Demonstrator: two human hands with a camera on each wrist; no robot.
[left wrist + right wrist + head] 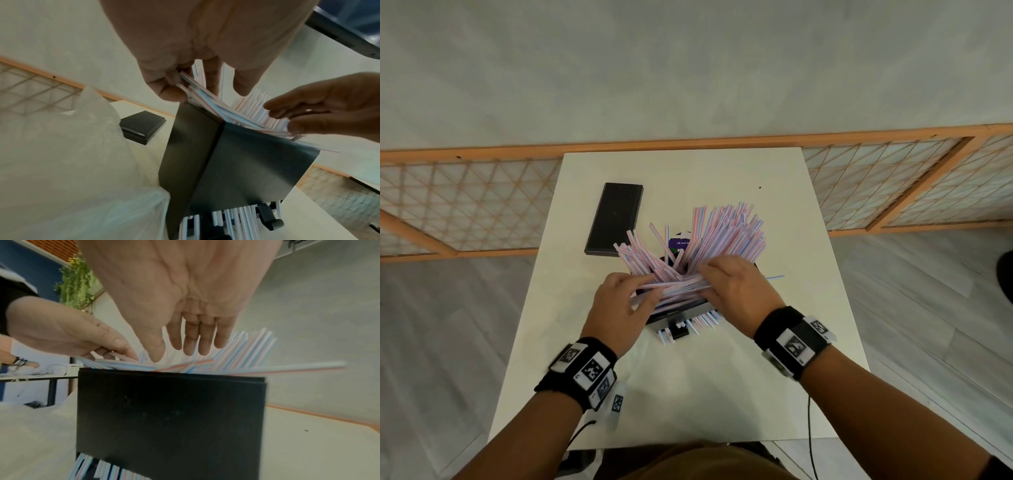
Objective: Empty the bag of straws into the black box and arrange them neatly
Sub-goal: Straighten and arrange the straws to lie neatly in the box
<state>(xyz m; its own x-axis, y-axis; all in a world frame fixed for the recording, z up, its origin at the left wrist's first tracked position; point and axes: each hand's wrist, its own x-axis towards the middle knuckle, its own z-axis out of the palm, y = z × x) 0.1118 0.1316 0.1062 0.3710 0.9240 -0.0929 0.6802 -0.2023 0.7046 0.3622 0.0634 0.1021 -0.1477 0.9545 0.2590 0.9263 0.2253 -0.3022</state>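
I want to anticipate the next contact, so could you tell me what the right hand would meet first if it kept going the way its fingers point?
Probably the straws: the right hand points down and forward into them.

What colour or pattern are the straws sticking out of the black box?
The straws are white with thin red and blue stripes, clearest in the head view.
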